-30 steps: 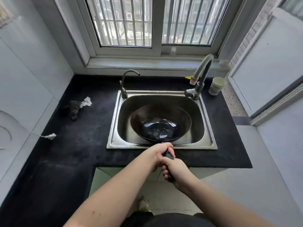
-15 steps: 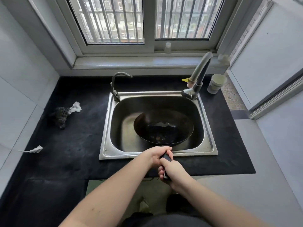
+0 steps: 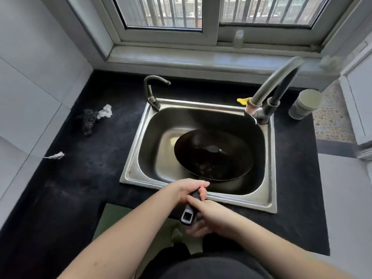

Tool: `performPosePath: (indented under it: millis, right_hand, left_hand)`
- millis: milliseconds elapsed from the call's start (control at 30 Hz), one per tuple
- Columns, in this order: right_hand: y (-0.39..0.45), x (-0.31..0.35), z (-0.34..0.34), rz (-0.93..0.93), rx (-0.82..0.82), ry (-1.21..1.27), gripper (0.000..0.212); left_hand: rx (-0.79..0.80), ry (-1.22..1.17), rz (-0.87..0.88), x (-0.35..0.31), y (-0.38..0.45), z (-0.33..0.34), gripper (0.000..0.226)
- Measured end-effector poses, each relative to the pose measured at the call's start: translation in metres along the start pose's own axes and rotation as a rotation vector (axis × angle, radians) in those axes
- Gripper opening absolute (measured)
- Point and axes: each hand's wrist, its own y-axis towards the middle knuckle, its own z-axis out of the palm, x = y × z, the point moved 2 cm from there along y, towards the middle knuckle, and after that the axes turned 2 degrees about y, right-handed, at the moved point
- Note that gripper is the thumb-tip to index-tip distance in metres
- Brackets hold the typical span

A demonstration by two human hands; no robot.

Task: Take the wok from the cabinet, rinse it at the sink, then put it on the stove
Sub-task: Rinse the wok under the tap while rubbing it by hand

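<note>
Hands gripped tight: the left hand (image 3: 189, 191) and right hand (image 3: 209, 217) both closed around the wok (image 3: 213, 156) handle, tilting it inside the steel sink (image 3: 138, 158).

A barred window (image 3: 201, 15) with a white frame runs across the top of the frame, daylight coming through it. Below it lies a pale sill (image 3: 201, 59). Grey tiled walls (image 3: 36, 67) fill the left side, and a white panel (image 3: 358, 93) stands at the right edge. The black bench (image 3: 80, 178) spreads across the middle. At lower right is pale floor (image 3: 348, 198).
</note>
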Motion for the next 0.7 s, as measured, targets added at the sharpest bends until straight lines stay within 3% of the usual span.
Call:
performPosePath:
  millis: [100, 267, 333, 433, 533, 700]
  right_hand:
    - [0.001, 0.019, -0.05, -0.045, -0.113, -0.341, 0.056]
    - [0.005, 0.083, -0.17, -0.475, -0.8, -0.428, 0.015]
    - [-0.003, 0.105, -0.199, -0.554, -0.955, -0.505, 0.026]
    - [-0.008, 0.13, -0.215, -0.665, -0.992, -0.587, 0.041]
    - [0.004, 0.138, -0.222, -0.679, -0.917, -0.765, 0.031]
    - [0.016, 0.139, -0.228, -0.689, -0.959, -0.826, 0.029]
  left_hand:
    - [-0.043, -0.013, -0.035, 0.004, 0.003, -0.005, 0.034]
    - [-0.021, -0.112, -0.088, 0.007, 0.003, 0.003, 0.035]
    - [-0.023, -0.124, -0.073, 0.008, 0.006, 0.005, 0.033]
    - [-0.049, -0.104, -0.057, 0.01, 0.008, 0.004, 0.034]
    - [-0.082, -0.096, -0.058, 0.014, 0.007, 0.0, 0.037]
    - [-0.068, -0.1, -0.074, 0.026, 0.005, -0.008, 0.041]
